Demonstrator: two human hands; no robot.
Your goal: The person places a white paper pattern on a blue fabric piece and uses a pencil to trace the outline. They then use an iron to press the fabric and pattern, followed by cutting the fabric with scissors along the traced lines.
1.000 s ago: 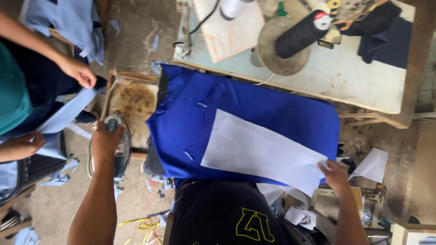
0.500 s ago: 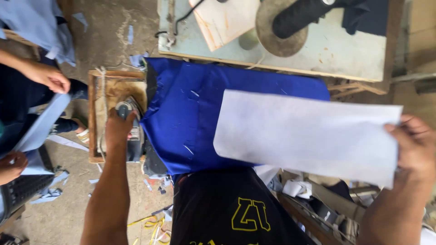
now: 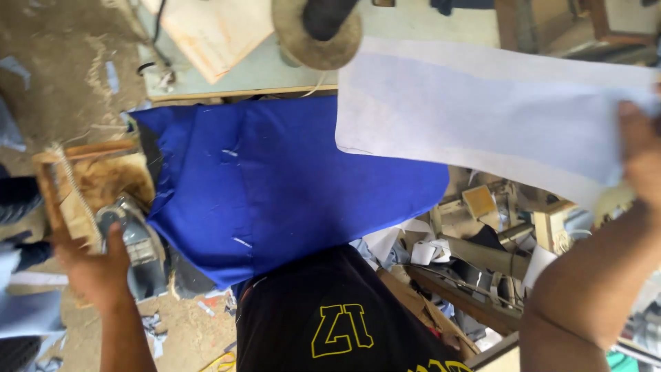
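Dirt floor (image 3: 62, 62) with scraps; pale green worktable (image 3: 275, 72) above; cluttered wooden offcuts (image 3: 482, 234) right.

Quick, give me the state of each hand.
Left hand: open, beside the iron, no grip visible.
Right hand: closed, holding the white sheet.

Ahead of you lies a pale green table (image 3: 275, 72) bearing a wooden board (image 3: 213, 31) and a round tan disc (image 3: 313, 41). Scrap-filled clutter (image 3: 482, 241) sits lower right.
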